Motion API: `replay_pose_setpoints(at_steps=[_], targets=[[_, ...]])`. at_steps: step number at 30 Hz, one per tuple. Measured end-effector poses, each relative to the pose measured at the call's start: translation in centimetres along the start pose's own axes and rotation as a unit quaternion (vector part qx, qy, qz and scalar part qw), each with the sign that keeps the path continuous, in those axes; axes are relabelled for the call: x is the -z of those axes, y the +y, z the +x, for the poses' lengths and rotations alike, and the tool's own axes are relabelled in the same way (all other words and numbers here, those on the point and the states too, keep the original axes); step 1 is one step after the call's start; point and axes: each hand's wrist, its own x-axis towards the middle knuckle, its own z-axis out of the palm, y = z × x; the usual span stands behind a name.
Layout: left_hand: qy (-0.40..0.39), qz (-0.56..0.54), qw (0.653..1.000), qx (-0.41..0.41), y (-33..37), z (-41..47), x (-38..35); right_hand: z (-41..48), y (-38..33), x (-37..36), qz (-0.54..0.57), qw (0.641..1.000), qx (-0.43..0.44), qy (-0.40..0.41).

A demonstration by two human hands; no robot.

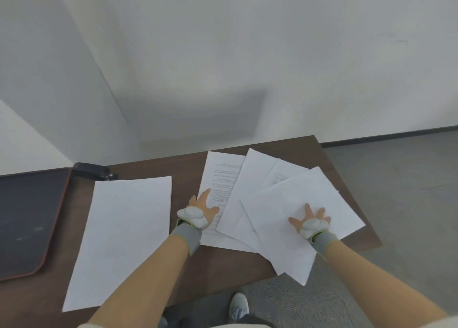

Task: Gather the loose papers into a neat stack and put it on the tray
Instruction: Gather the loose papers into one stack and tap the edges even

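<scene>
Several loose white papers (280, 203) lie fanned and overlapping on the right half of a dark brown table (188, 260); some overhang its front right edge. A printed sheet (220, 176) is the leftmost of that fan. One separate blank sheet (124, 238) lies alone in the middle left. A dark tray (27, 218) with a reddish rim sits at the far left. My left hand (202, 210) rests flat, fingers spread, on the printed sheet. My right hand (311, 220) presses flat with fingers apart on the topmost sheet of the fan.
A black stapler (93, 171) lies behind the tray near the wall. White walls rise right behind the table. Grey carpet (396, 191) lies to the right, and a shoe (238, 305) shows below the table's front edge.
</scene>
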Motion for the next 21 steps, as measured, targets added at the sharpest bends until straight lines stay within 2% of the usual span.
replay_pose_setpoints(at_steps=[2,4,9,12,14,16,19,21], targets=[[-0.008,0.079,0.997,0.025,0.1,0.3,-0.8,0.0,-0.1,-0.6,-0.02,0.999,0.048,-0.013],[0.018,0.098,0.994,0.039,0.9,0.4,-1.9,0.2,-0.3,-0.9,-0.009,0.997,0.08,-0.005],[0.1,0.009,0.993,0.066,2.2,1.1,-2.4,0.6,-2.9,-1.7,-0.012,0.983,0.181,-0.02],[0.103,-0.046,0.988,0.102,2.7,1.6,-2.5,1.1,-3.8,-1.2,0.085,0.967,0.239,0.001],[0.103,-0.066,0.985,0.121,2.7,2.1,-2.5,1.6,-3.5,-0.4,0.151,0.97,0.182,0.065],[0.093,-0.097,0.982,0.129,2.6,2.7,-2.5,2.1,-2.8,0.7,0.197,0.973,0.072,0.1],[0.054,-0.208,0.968,0.129,2.8,3.3,-3.1,2.8,-2.2,2.0,0.194,0.979,-0.031,0.064],[0.01,-0.266,0.956,0.123,2.9,3.5,-3.5,3.5,-2.4,2.3,0.154,0.986,-0.03,0.049]])
